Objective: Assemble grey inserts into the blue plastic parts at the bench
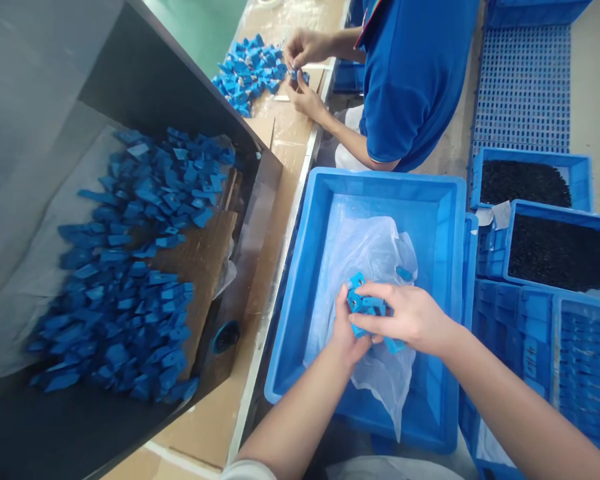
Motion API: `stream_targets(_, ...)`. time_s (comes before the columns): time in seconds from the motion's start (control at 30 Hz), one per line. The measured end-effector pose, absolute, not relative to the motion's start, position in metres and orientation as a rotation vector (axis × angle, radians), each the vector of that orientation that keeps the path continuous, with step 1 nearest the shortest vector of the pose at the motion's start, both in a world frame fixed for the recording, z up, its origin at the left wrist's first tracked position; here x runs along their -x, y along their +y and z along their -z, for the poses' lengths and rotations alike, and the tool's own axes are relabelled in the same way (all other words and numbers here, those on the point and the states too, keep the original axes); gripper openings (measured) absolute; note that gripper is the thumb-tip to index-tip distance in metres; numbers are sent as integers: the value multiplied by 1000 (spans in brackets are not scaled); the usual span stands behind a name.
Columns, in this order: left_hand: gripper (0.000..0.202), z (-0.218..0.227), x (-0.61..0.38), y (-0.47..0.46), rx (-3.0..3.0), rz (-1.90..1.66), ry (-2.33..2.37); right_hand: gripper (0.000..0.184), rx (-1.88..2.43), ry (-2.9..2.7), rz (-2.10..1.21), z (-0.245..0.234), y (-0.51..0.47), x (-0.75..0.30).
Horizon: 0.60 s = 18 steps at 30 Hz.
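Note:
Over a large blue bin (430, 200) lined with a clear plastic bag (370, 253), both my hands hold a small bunch of blue plastic parts (365, 308). My left hand (347, 333) cups the bunch from below, fingers curled. From the right, my right hand (405, 317) pinches the parts between its fingers. One loose blue part (405, 273) lies on the bag near my hands.
A big heap of the same blue parts (130, 267) lies on the workbench at left. A co-worker in a blue shirt (410, 73) handles parts from another pile (250, 70) farther along. Blue crates with dark granules (560, 250) stand at right.

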<state>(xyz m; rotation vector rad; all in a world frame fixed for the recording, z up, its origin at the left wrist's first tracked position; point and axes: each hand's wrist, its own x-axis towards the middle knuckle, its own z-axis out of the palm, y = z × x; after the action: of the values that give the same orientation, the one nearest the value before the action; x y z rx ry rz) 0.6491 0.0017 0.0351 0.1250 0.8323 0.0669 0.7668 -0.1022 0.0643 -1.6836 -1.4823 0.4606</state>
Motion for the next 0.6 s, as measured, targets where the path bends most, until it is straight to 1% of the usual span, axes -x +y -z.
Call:
stream_targets(0.07, 55, -32, -647, -4, -103, -49, 845, 27, 1594, -1349, -432, -60, -105, -760)
stream_targets(0.1, 56, -31, -645, -6, -84, -44, 850, 25, 1595, -1178, -430, -55, -107, -754)
stream_targets(0.2, 53, -30, -637, -6, 6, -71, 858, 20, 1591, -333, -544, -31, -110, -730)
stream_targets(0.27, 52, -36, -631, 5, 54, -122, 872, 25, 1433, 167, -679, -14, -106, -716)
stream_targets(0.33, 52, -51, -624, 29, 50, -207, 896, 35, 1259, 431, -777, -5, -89, -707)
stream_targets(0.4, 51, -74, -619, 70, -7, -334, 903, 43, 1168, 507, -803, -12, -53, -705)
stream_targets(0.47, 49, -102, -617, 127, -104, -493, 886, 44, 1106, 436, -840, -35, 7, -709)
stream_targets(0.53, 49, -132, -618, 192, -220, -680, 874, 41, 1008, 200, -967, -66, 87, -715)
stream_targets(0.6, 48, -158, -619, 249, -391, -913, 872, 38, 886, -167, -1111, -99, 168, -722)
